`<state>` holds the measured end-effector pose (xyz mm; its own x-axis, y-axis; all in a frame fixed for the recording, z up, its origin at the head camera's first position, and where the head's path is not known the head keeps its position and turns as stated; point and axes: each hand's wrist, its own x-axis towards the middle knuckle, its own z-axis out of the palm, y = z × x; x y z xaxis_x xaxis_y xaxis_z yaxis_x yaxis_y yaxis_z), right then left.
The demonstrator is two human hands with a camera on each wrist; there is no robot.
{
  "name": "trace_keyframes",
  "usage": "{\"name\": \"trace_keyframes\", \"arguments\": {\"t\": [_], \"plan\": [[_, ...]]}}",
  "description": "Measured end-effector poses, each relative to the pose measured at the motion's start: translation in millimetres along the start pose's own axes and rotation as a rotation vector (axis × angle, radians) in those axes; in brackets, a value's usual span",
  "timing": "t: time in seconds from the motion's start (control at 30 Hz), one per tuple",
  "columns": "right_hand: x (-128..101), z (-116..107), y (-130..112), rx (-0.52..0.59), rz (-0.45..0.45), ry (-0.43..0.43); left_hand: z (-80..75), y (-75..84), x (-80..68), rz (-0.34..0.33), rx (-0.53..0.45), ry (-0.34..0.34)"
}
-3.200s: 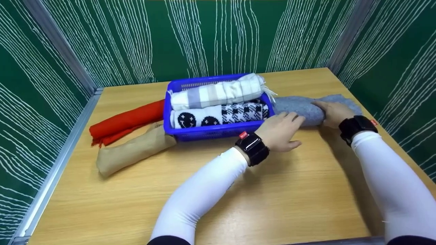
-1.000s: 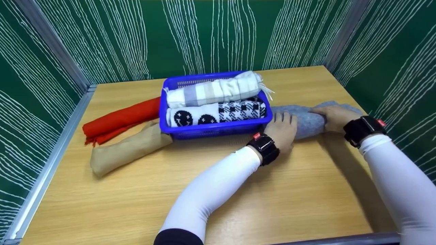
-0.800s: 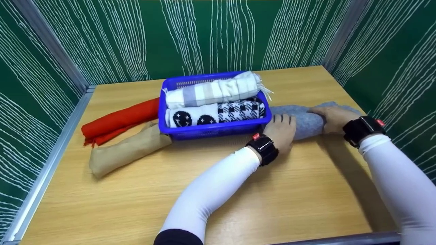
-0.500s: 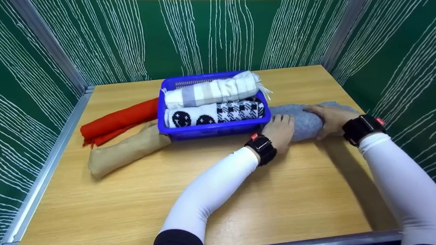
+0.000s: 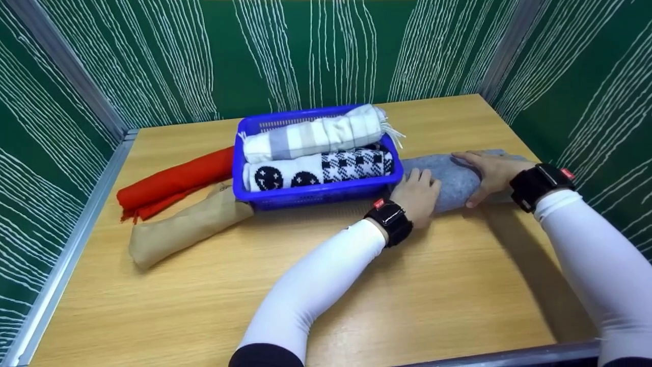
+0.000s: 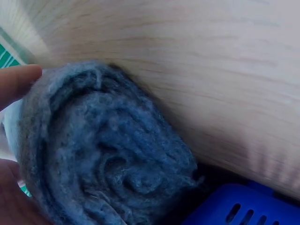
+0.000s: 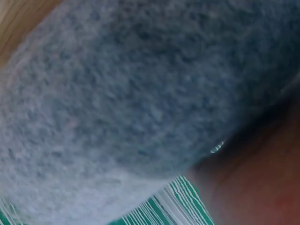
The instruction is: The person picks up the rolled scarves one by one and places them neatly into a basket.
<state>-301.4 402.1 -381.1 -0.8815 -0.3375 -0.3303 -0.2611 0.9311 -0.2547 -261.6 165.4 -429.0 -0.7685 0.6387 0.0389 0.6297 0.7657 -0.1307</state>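
Observation:
A grey, fuzzy rolled scarf (image 5: 451, 183) lies on the table at the right, its left end close to the blue basket. My left hand (image 5: 416, 198) holds that end; in the left wrist view the spiral end of the roll (image 6: 126, 154) shows between thumb and fingers. Farther right, my right hand (image 5: 491, 173) grips across the roll, its thumb on the near side and its fingers over the top. The scarf's cloth (image 7: 140, 93) fills most of the right wrist view, and most of the right fingers are hidden there.
A blue plastic basket (image 5: 321, 192) holds a striped white rolled scarf (image 5: 310, 136) and a black-and-white patterned one (image 5: 316, 171). Left of it lie a red rolled scarf (image 5: 175, 183) and a tan one (image 5: 188, 229). Green panels (image 5: 285, 56) enclose the table (image 5: 204, 306).
The left hand has come down from above onto the left end of the grey scarf. The scarf's left part has shifted slightly nearer. The right thumb now shows on its near side.

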Motion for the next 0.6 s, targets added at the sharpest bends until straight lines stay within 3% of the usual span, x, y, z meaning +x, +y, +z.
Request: {"name": "trace_keyframes", "arguments": {"t": [0.6], "plan": [[-0.8,6.8,1.9,0.132,0.037,-0.078,-5.1,4.7,-0.8,-0.029,-0.027,-0.026]]}}
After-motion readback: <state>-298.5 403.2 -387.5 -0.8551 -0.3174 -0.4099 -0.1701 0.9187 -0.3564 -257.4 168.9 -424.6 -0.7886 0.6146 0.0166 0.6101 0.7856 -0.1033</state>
